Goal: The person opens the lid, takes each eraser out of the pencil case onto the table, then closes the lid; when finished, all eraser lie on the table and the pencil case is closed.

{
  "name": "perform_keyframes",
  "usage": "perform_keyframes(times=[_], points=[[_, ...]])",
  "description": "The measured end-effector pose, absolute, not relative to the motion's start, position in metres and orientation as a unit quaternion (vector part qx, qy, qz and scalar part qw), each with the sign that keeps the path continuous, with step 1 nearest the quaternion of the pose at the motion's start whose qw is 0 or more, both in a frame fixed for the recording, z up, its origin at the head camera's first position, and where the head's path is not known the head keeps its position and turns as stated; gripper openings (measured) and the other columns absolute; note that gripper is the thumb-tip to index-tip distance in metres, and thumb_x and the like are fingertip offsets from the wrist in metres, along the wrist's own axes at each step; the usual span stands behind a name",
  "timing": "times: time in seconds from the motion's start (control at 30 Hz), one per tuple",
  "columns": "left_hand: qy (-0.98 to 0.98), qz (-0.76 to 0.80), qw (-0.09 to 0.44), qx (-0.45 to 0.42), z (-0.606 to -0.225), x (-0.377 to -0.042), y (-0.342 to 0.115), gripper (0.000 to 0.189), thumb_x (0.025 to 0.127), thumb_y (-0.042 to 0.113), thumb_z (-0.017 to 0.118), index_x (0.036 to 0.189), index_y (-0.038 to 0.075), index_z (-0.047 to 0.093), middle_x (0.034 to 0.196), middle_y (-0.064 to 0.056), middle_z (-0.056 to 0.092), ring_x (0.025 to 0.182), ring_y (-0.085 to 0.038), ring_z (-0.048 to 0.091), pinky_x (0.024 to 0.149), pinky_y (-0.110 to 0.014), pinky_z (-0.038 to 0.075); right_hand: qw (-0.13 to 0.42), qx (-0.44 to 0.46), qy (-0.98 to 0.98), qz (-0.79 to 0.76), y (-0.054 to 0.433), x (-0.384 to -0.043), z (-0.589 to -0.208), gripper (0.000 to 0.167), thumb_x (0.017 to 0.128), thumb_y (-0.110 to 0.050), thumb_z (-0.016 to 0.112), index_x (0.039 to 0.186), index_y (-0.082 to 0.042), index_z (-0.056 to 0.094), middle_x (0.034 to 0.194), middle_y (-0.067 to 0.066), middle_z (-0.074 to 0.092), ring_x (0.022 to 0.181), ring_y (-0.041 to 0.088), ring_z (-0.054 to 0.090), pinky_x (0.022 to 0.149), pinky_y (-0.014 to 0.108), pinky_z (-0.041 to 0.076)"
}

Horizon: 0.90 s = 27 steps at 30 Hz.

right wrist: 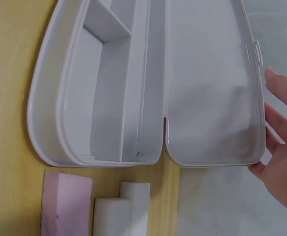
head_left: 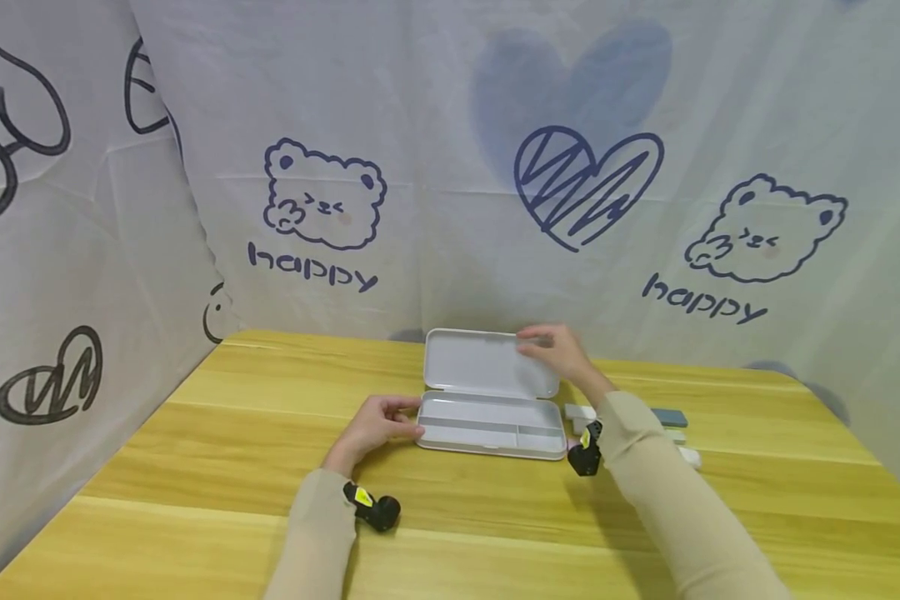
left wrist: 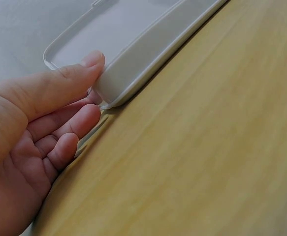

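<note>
An opened white pencil case (head_left: 487, 451) lies on the wooden table, its lid (head_left: 480, 362) tipped back toward the curtain. The tray is bare inside, with a long divider and a short cross wall (right wrist: 114, 22). At the case's left end my left hand (head_left: 371, 427) grips the corner; the thumb (left wrist: 84, 73) lies against the end, other fingers curled by the lower edge. My right hand (head_left: 562, 352) is at the lid's upper right corner. In the right wrist view its fingers (right wrist: 278, 125) reach the lid's outer edge, and the thumb stands apart from it.
Right of the case lie a pink block (right wrist: 69, 204) and two white blocks (right wrist: 112, 216), eraser-like. Farther right, partly behind the right sleeve, are a blue-grey block (head_left: 671, 417) and a white piece (head_left: 690, 457). A printed curtain (head_left: 450, 250) hangs behind the table.
</note>
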State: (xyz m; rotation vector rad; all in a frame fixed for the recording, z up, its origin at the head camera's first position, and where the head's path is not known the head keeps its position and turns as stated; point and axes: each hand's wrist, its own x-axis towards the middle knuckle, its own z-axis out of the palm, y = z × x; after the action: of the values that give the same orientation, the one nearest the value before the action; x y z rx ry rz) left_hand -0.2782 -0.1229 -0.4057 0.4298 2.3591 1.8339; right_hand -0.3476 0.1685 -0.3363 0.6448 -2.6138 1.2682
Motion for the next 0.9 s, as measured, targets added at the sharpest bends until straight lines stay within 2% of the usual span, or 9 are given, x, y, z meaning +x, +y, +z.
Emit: perform_keyframes(times=[0.4, 0.63, 0.9], points=[[0.771, 0.614, 0.068, 0.155, -0.415, -0.285, -0.125, 0.061, 0.067, -0.004, 0.073, 0.121, -0.012, 0.046, 0.082, -0.011, 0.060, 0.069, -0.012, 0.053, 0.061, -0.021, 0.044, 0.106, 0.230, -0.864, 0.435, 0.173, -0.342, -0.340, 0.021, 0.085, -0.002, 0.058, 0.101, 0.011, 0.060, 0.105, 0.024, 0.059, 0.103, 0.037, 0.051, 0.089, 0.043, 0.038], [0.761, 0.621, 0.080, 0.170, -0.415, -0.285, -0.127, 0.065, 0.065, -0.009, 0.073, 0.122, -0.014, 0.043, 0.084, -0.014, 0.060, 0.070, -0.013, 0.053, 0.064, -0.020, 0.045, 0.121, 0.233, -0.842, 0.472, 0.171, -0.336, -0.341, 0.020, 0.085, 0.000, 0.058, 0.099, 0.013, 0.061, 0.102, 0.025, 0.060, 0.101, 0.037, 0.052, 0.088, 0.044, 0.038], [0.775, 0.607, 0.065, 0.166, -0.416, -0.285, -0.126, 0.067, 0.063, -0.007, 0.075, 0.122, -0.013, 0.044, 0.078, -0.011, 0.059, 0.069, -0.013, 0.053, 0.063, -0.021, 0.044, 0.134, 0.251, -0.823, 0.492, 0.162, -0.309, -0.325, 0.017, 0.083, 0.007, 0.055, 0.097, 0.018, 0.057, 0.100, 0.031, 0.057, 0.098, 0.041, 0.050, 0.086, 0.047, 0.039]])
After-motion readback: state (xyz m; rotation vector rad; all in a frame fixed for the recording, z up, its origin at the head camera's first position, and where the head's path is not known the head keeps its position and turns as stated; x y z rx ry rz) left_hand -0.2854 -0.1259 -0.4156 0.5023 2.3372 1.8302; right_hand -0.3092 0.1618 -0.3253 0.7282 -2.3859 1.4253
